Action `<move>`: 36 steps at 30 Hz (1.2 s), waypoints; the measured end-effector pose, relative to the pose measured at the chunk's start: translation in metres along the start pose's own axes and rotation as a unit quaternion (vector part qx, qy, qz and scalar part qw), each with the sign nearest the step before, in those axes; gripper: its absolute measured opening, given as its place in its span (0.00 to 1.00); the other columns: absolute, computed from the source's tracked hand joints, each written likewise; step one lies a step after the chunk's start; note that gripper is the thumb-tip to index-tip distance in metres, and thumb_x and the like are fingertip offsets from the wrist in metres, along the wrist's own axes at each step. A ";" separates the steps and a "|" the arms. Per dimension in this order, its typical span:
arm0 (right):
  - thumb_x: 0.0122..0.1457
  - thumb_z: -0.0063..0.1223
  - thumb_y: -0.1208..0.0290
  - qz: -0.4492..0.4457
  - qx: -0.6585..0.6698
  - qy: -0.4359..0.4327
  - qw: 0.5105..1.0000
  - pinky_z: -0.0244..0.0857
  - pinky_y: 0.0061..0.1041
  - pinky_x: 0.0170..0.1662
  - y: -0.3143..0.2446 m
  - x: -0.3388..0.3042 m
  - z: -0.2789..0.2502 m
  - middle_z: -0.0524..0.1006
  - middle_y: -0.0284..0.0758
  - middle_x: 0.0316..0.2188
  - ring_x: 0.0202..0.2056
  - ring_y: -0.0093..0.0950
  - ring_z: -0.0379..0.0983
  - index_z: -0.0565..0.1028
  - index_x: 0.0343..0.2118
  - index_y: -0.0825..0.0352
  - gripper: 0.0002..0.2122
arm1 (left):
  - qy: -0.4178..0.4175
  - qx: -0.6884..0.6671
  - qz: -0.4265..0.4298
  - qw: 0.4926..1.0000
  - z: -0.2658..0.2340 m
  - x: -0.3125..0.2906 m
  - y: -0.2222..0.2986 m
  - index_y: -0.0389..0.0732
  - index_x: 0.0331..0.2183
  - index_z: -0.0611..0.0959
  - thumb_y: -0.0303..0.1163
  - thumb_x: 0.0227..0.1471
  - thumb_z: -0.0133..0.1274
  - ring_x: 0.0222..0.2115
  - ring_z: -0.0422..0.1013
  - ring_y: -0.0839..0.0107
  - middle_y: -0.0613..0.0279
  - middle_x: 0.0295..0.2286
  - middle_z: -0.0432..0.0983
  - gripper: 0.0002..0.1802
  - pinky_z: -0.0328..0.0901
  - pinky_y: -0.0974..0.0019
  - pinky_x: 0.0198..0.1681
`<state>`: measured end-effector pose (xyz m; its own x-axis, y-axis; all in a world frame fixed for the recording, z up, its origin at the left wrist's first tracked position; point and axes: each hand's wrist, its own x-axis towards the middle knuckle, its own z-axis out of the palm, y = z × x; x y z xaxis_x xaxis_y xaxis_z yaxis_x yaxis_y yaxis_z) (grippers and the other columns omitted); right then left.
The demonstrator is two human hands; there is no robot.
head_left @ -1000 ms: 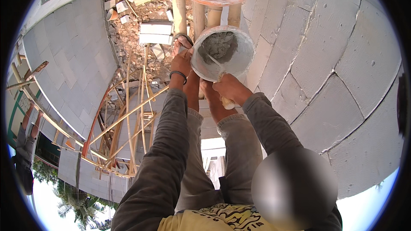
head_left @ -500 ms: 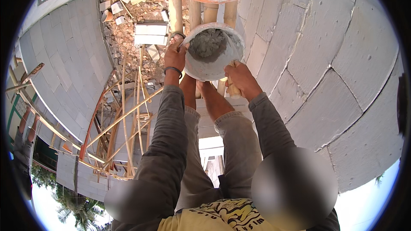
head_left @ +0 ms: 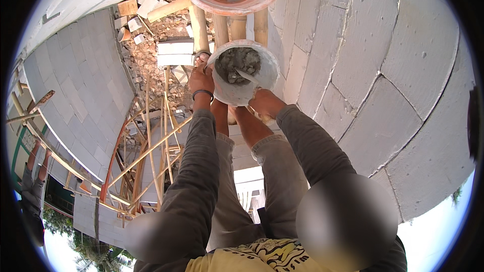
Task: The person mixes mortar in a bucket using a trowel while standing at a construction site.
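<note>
A pale, mortar-smeared bucket [head_left: 269,73] stands in front of me, with lumpy grey mortar [head_left: 233,64] inside. My left hand [head_left: 201,81] is closed on its left rim. At the near right side of the bucket, my right hand [head_left: 265,103] grips a trowel [head_left: 246,76]. Its narrow blade reaches over the rim and its tip touches the mortar. Most of the handle is hidden in my fist. My bare feet and lower legs are just behind the bucket.
Beyond stands a second bucket [head_left: 229,5] with orange stains and greyish liquid. Bamboo poles [head_left: 237,28] lie under the buckets. A grey block wall [head_left: 373,65] rises close on my right. Rubble [head_left: 146,50] and bamboo scaffolding [head_left: 164,136] lie below left. Another person [head_left: 33,186] is at the far left.
My right hand has moved left and turned, bringing the trowel's blade over the rim into the mortar. My view has shifted slightly, so both buckets appear further left and lower.
</note>
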<state>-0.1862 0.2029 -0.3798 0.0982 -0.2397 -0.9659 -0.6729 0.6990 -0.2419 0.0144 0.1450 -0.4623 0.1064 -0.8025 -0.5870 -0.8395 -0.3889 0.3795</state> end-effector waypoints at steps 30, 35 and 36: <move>0.49 0.44 0.71 -0.070 0.032 0.127 0.989 0.67 0.39 0.39 0.029 0.007 0.051 0.75 0.53 0.32 0.35 0.46 0.73 0.77 0.25 0.72 0.11 | -0.006 0.007 -0.006 1.000 -0.003 -0.014 0.017 0.41 0.39 0.78 0.38 0.51 0.48 0.37 0.70 0.48 0.47 0.36 0.73 0.15 0.64 0.52 0.39; 0.52 0.40 0.66 -0.111 -0.112 0.103 0.982 0.64 0.42 0.44 0.036 0.053 0.030 0.73 0.54 0.34 0.35 0.51 0.71 0.72 0.34 0.80 0.18 | -0.002 -0.009 0.003 1.000 0.015 -0.014 0.031 0.40 0.40 0.77 0.37 0.52 0.46 0.37 0.69 0.47 0.47 0.36 0.72 0.15 0.64 0.51 0.39; 0.52 0.41 0.66 -0.091 -0.073 0.126 0.985 0.64 0.42 0.44 0.046 0.052 0.046 0.73 0.54 0.34 0.35 0.51 0.71 0.71 0.35 0.80 0.18 | -0.009 -0.019 -0.002 1.000 0.023 -0.016 0.040 0.40 0.40 0.76 0.37 0.52 0.46 0.38 0.69 0.47 0.47 0.37 0.72 0.16 0.64 0.51 0.40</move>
<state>-0.1779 0.2539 -0.4450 0.0537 -0.5244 -0.8498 -0.7610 0.5296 -0.3748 -0.0334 0.1527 -0.4535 0.0991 -0.7927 -0.6015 -0.8182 -0.4090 0.4041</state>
